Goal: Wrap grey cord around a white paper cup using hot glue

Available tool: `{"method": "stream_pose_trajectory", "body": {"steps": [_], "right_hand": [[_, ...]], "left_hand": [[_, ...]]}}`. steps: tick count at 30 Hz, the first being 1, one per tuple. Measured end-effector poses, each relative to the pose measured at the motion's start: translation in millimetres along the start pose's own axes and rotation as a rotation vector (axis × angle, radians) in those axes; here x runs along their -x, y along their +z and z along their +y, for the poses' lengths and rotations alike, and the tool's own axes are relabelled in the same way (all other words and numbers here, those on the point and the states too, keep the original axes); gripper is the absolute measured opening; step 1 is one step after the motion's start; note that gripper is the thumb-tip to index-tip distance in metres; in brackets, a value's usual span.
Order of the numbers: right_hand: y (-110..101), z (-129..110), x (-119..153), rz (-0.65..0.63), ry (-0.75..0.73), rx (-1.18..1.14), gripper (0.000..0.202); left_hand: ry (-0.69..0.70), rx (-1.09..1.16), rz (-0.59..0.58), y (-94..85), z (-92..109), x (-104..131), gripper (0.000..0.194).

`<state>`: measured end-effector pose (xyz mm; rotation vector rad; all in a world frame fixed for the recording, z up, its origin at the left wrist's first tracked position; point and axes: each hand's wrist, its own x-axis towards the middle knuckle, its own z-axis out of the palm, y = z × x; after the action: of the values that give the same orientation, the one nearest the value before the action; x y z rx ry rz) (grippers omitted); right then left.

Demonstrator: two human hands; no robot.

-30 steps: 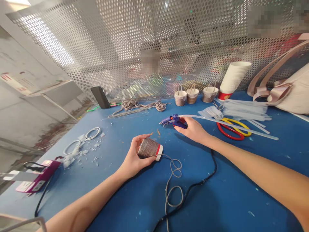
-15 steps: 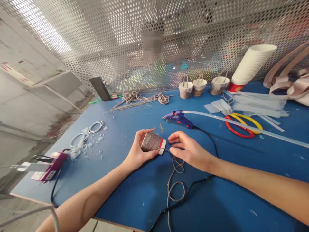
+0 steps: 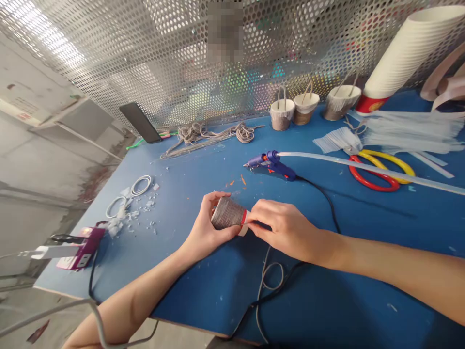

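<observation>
A paper cup (image 3: 228, 214) wrapped in grey-brown cord lies on its side just above the blue table, its red and white rim end pointing right. My left hand (image 3: 208, 231) is wrapped round it from the left, thumb below and fingers above. At the rim end, my right hand (image 3: 279, 225) pinches the cord, fingertips against the cup. Loose cord (image 3: 273, 276) hangs from there and curls on the table below. Beyond the hands, a blue glue gun (image 3: 271, 165) rests on its side with a long clear glue stick in its back.
Three small cord-wrapped cups (image 3: 282, 116), stacked paper cups (image 3: 403, 60), scissors (image 3: 378, 169) and glue sticks (image 3: 410, 131) stand or lie at the right. Cord bundles (image 3: 203, 135) and a phone (image 3: 140, 122) are at the back. White rings (image 3: 141, 185) and a power strip (image 3: 85, 247) are left.
My right hand has moved left to the cup's rim and closed on the cord there. The view has shifted slightly. My left hand keeps its hold on the cup.
</observation>
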<state>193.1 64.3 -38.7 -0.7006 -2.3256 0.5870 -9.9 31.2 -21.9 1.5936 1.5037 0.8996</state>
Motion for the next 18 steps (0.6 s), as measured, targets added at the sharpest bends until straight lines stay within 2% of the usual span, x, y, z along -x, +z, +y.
{"method": "stream_pose_trajectory", "body": {"steps": [3, 6, 13, 18], "right_hand": [[-0.5, -1.0, -0.6, 0.061, -0.003, -0.035, 0.014], [-0.1, -2.2, -1.5, 0.099, 0.055, -0.108, 0.011], [2.0, -1.7, -1.7, 0.090, 0.156, -0.200, 0.008], [2.0, -1.3, -3.0, 0.037, 0.298, -0.300, 0.007]], "left_hand": [[-0.013, 0.058, -0.059, 0.3, 3.1, 0.5, 0.055], [-0.023, 0.104, -0.102, 0.4, 5.2, 0.4, 0.053], [0.001, 0.093, -0.139, -1.5, 0.8, 1.9, 0.053], [0.070, 0.063, -0.139, -2.3, -3.2, 1.9, 0.056]]}}
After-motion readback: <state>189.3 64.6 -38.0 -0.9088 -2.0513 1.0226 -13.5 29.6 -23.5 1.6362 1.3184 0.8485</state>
